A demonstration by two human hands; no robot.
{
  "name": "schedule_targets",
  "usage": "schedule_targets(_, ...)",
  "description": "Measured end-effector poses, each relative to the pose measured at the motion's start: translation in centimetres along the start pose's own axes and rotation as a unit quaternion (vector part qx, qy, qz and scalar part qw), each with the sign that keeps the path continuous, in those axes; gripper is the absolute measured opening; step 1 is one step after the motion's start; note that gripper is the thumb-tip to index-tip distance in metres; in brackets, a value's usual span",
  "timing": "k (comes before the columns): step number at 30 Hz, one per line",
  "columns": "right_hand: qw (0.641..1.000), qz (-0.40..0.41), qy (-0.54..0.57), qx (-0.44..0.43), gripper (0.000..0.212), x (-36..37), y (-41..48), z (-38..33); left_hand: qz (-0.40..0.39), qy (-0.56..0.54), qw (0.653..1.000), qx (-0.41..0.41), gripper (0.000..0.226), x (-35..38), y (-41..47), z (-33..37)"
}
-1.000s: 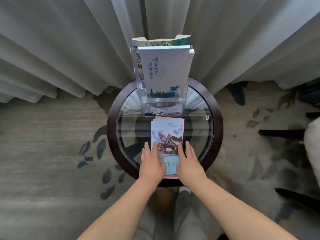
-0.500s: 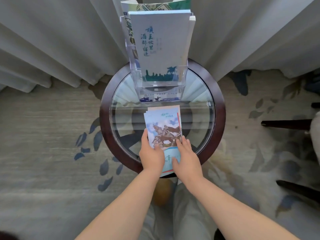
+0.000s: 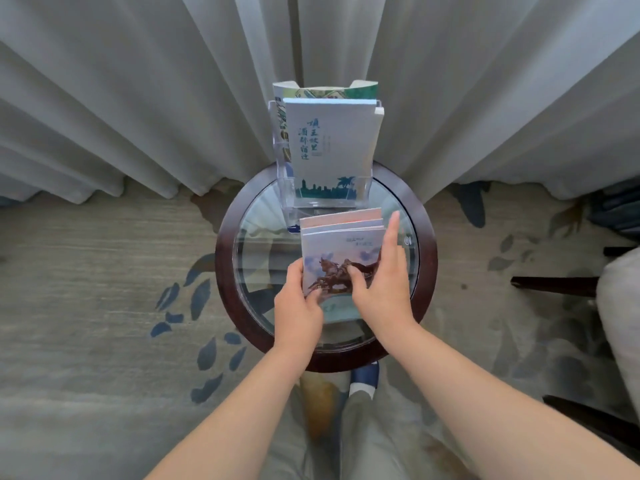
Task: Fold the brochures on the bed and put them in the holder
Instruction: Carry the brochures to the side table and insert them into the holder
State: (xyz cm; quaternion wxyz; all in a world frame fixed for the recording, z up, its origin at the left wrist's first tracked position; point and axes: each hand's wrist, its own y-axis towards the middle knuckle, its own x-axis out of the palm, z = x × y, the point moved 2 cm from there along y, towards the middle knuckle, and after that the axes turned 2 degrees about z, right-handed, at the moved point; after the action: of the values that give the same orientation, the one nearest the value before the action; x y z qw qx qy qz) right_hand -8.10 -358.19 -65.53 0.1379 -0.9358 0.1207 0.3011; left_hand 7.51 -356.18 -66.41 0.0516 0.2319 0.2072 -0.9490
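Observation:
A small stack of folded brochures [image 3: 341,244] with a horseman picture on top is lifted off the round glass table [image 3: 427,258], its far end raised toward the holder. My left hand [image 3: 299,306] grips the stack's lower left edge, thumb on top. My right hand [image 3: 381,282] holds the right edge, thumb on the picture and fingers straight up along the side. The clear plastic brochure holder [image 3: 282,174] stands at the table's far edge with a white brochure with blue writing [image 3: 332,143] in front and a green one [image 3: 325,91] behind.
Grey curtains [image 3: 138,98] hang right behind the table. Patterned carpet [image 3: 104,289] surrounds it. A dark chair frame [image 3: 554,282] and a pale cushion [image 3: 620,323] are at the right. My legs show below the table's near rim.
The stack lay flat on the glass under both hands; now it is picked up and tilted toward the holder. My right hand has slid up along its right edge.

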Motion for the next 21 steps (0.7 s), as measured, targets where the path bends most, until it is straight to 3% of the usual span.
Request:
schedule_targets(5,0.989,-0.027,-0.052,-0.135,0.106,-1.7,-0.5,-2.8,0.025,0.047,0.996,0.076,0.099,-2.5,1.5,3.5)
schedule_targets(9,0.980,-0.023,-0.064,-0.185,0.072,-1.1,-1.3,-2.5,0.020,0.113,0.978,0.172,0.106,-2.9,0.9,4.2)
schedule_targets(11,0.978,-0.031,-0.090,-0.183,0.062,-0.7,-1.7,-2.2,-0.007,0.164,0.965,0.206,0.102,-2.6,0.5,4.0)
schedule_targets(15,0.975,-0.054,-0.129,-0.171,0.050,-0.2,-2.2,-2.1,-0.007,0.237,0.953,0.191,0.074,-2.0,0.4,3.9)
schedule_targets(21,0.974,-0.066,-0.153,-0.156,0.055,-0.7,-2.1,-2.7,-0.024,0.294,0.932,0.213,0.055,-2.4,0.6,4.6)
